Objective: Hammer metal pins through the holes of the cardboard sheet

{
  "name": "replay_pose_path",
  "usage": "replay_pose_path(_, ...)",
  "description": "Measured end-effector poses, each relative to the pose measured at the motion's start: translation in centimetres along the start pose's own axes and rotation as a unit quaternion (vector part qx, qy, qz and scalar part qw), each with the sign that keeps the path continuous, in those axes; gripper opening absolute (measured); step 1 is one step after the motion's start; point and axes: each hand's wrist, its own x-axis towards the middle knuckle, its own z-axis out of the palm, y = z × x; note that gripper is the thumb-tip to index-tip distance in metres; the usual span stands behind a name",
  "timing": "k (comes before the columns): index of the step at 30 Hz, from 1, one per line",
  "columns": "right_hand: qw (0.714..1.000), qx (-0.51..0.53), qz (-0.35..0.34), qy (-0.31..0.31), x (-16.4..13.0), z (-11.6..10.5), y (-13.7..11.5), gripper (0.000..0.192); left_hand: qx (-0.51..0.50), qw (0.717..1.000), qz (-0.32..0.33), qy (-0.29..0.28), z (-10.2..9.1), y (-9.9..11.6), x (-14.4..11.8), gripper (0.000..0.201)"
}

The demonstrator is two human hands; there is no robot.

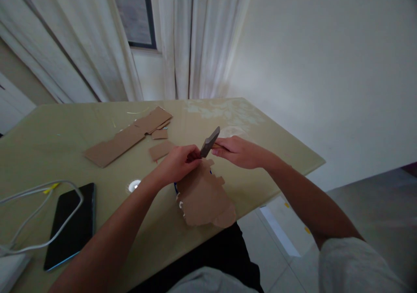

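- Cardboard piece, brown and ragged-edged, is the thing under your hands: it lies at the near edge of the table, its lower end hanging just past the rim towards your lap, its upper end reaching up to your fingers.
- Your table has a pale yellowish-green glossy top and stands against a white wall, with white curtains hanging behind it.
- Your long cardboard strip lies flat farther back on the table, well apart from the piece you are working on, with two smaller scraps between it and your left hand.
- Your dark phone lies flat at the near left, with a pale cable looping over its upper end.
- Your left hand is closed, its fingertips pinched at the lower end of the grey tool, just above the top of the cardboard piece.
- Your right hand is curled shut around the other side of the same tool, close beside the left hand.
- Your grey tool is a short, flat, dark bar, tilted up and to the right between both hands; you cannot tell from this view exactly what it is.
- Your small white round object sits on the table just left of your left wrist.
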Motion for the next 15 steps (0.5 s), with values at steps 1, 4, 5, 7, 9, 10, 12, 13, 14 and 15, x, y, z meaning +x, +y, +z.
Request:
replay_pose_path(1, 1.000, -0.002, 0.003, -0.006, 0.06, 0.04, 0.09, 0.038, -0.001, 1.000, 0.000, -0.001, 0.00, -0.01, 0.01, 0.016)
replay_pose_path(4, 1.000, 0.017, -0.015, 0.006, 0.21, 0.05, 0.23, 0.038, -0.001, 1.000, 0.003, -0.003, -0.01, -0.06, 0.05, 0.016)
replay_pose_path(5, 0.999, 0.025, -0.023, 0.014, 0.26, 0.05, 0.23, 0.038, 0.000, 1.000, 0.004, -0.004, -0.01, -0.08, 0.06, 0.017)
replay_pose_path(7, 0.999, 0.031, -0.026, 0.016, 0.37, 0.09, 0.16, 0.040, 0.003, 1.000, 0.005, -0.003, 0.00, -0.11, 0.09, 0.017)
replay_pose_path(9, 1.000, 0.026, -0.016, 0.005, 0.44, 0.15, 0.08, 0.039, 0.013, 1.000, 0.001, 0.000, 0.01, -0.09, 0.10, 0.017)
replay_pose_path(10, 1.000, 0.023, -0.011, -0.001, 0.45, 0.14, 0.04, 0.037, 0.019, 1.000, -0.001, 0.001, 0.01, -0.06, 0.10, 0.016)
replay_pose_path(12, 1.000, 0.019, -0.010, -0.004, 0.43, 0.04, -0.04, 0.034, 0.026, 1.000, -0.006, 0.000, 0.01, 0.03, 0.09, 0.016)
replay_pose_path(13, 1.000, 0.019, -0.014, 0.000, 0.41, -0.06, -0.08, 0.034, 0.025, 1.000, -0.006, -0.001, 0.00, 0.07, 0.09, 0.015)
replay_pose_path(14, 1.000, 0.020, -0.019, 0.007, 0.39, -0.15, -0.12, 0.034, 0.022, 1.000, -0.005, -0.001, -0.01, 0.10, 0.09, 0.014)
replay_pose_path(15, 0.999, 0.024, -0.025, 0.015, 0.38, -0.23, -0.13, 0.035, 0.020, 1.000, -0.004, -0.001, -0.01, 0.11, 0.08, 0.014)
